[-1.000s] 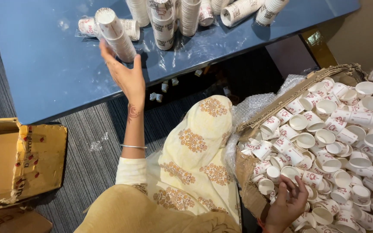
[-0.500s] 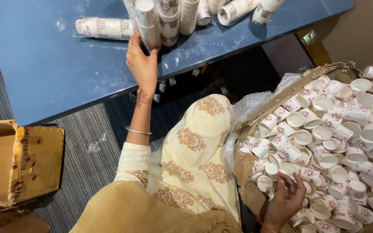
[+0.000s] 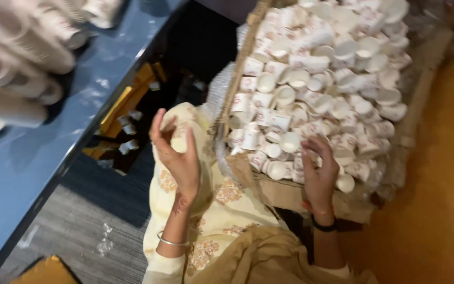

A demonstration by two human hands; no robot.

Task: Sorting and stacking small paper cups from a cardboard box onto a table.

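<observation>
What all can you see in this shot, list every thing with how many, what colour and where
loose paper cups: too many to count, white with red print, heaped in the box at upper right
cardboard box: one, brown, lined with clear plastic, beside the person's lap
stacked paper cups: several stacks, white, blurred, lying on the table at upper left
table: one, blue top, left side
carpet: grey striped, under the table
yellow pieces: count unclear, in the dark space under the table edge
floor: orange-brown, right side
garment: cream with tan flower print, over the lap
left hand: raised over the lap, empty, silver bangle on the wrist
right hand: fingers among the cups at the box's near edge
</observation>
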